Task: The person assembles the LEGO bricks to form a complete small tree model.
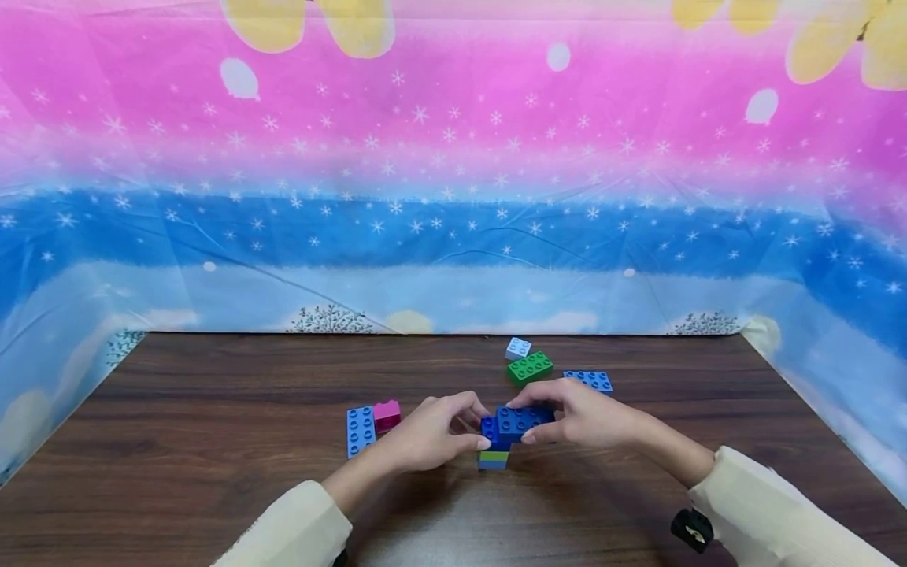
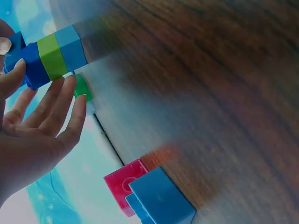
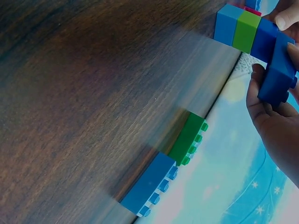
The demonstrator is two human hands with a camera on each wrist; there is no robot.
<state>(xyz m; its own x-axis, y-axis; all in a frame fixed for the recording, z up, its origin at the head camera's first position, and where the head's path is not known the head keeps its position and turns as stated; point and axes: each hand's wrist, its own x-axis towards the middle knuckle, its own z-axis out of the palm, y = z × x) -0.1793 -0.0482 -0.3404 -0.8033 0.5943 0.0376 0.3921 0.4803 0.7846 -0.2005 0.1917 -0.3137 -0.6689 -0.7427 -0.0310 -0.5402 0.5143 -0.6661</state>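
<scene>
Near the front middle of the table stands a small tower of toy building bricks: a light blue brick (image 2: pixel 71 48) at the bottom, a lime green brick (image 2: pixel 52 57) above it, then a dark blue brick (image 2: pixel 36 65). A long dark blue brick (image 1: pixel 523 423) lies across the top and juts out to the right. My right hand (image 1: pixel 588 413) holds this long brick between thumb and fingers. With thumb in front and fingers behind, my left hand (image 1: pixel 432 433) pinches the tower at the lower dark blue brick. Fingers partly hide the joint between the two dark blue bricks.
Left of the tower, a studded blue brick (image 1: pixel 360 431) lies beside a pink brick (image 1: pixel 386 416). Behind the right hand are a green brick (image 1: pixel 530 368), a pale blue brick (image 1: pixel 518 348) and another blue brick (image 1: pixel 588 380). A patterned cloth (image 1: pixel 453 236) hangs behind the wooden table (image 1: pixel 212 472).
</scene>
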